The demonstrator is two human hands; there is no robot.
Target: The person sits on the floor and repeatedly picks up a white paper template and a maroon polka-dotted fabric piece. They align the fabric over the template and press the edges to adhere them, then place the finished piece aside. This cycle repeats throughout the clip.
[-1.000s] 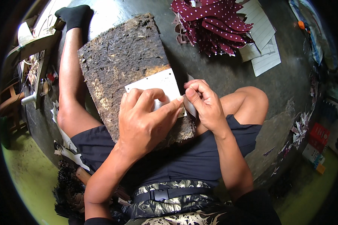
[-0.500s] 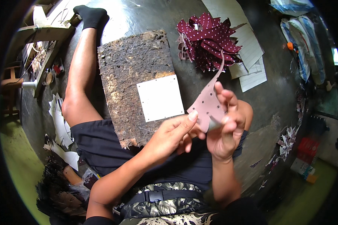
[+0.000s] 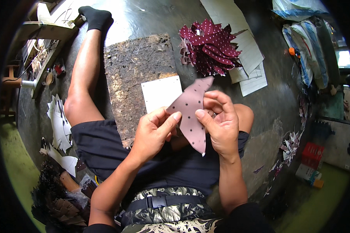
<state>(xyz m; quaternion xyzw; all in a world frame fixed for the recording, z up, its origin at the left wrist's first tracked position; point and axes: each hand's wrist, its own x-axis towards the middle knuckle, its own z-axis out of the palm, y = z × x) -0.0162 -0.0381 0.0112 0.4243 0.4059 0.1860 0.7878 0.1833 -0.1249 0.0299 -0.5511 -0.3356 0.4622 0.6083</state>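
Observation:
Between my hands hangs a cut piece of pink material with dark dots [image 3: 190,106], held up over my lap. My left hand [image 3: 151,130] pinches its left corner between thumb and fingers. On the opposite edge, my right hand [image 3: 221,120] grips it with the thumb in front and the fingers curled behind. Partly behind the piece, a white square sheet [image 3: 159,93] with small dots along its edges lies on a rough, dark, worn board [image 3: 138,62]. Beyond, a heap of maroon cut pieces with white dots [image 3: 210,46] rests on the floor.
Large pale paper sheets [image 3: 254,79] lie beside the maroon heap. White scraps [image 3: 58,124] are at the left, more scraps [image 3: 291,147] at the right near a red box [image 3: 312,155]. A wooden frame [image 3: 46,31] stands far left; white-and-blue sacks [image 3: 299,50] are far right.
The pink piece, bent and twisted before, now spreads flatter with its dotted face up and a pointed end downward. My left hand has shifted left and my right hand has closed on the edge.

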